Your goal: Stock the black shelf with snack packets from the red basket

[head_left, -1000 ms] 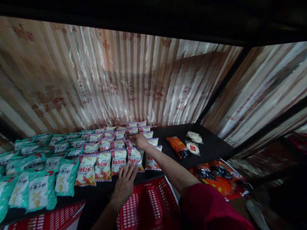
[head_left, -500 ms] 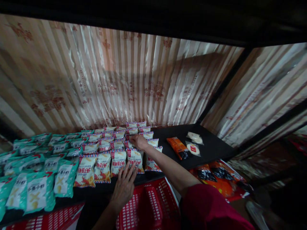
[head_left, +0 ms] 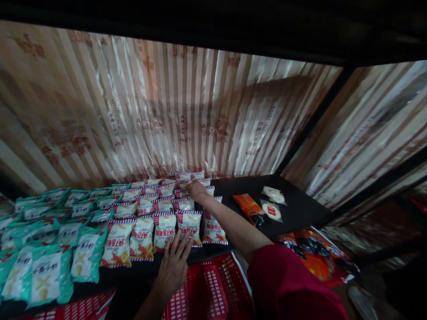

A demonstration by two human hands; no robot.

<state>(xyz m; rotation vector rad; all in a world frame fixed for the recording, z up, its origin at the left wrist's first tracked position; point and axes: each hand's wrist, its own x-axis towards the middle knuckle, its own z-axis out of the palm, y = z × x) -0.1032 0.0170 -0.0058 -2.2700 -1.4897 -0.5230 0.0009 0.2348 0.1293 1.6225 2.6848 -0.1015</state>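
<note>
White snack bags (head_left: 115,242) with red print and striped edges stand in several rows on a black shelf. My left hand (head_left: 174,262) lies with fingers stretched and spread, fingertips against the lower part of a front-row bag (head_left: 189,222). Over the front rows reaches my right hand (head_left: 198,191), its fingers curled at the top edge of a white snack bag farther back. The fingertips are partly hidden, and that bag's body is mostly behind other bags. Left of the white bags stand several rows of teal snack bags (head_left: 46,273).
On the shelf (head_left: 238,186) to the right lie an orange packet (head_left: 248,208) and clear packets with white round pieces (head_left: 272,210). Below the front edge are a red basket (head_left: 213,284) and orange packages (head_left: 316,262). A dark beam (head_left: 213,29) crosses overhead.
My right hand has moved slightly back and to the right among the rows. The right-end front bag now stands more upright. My left hand stays by the front bag.
</note>
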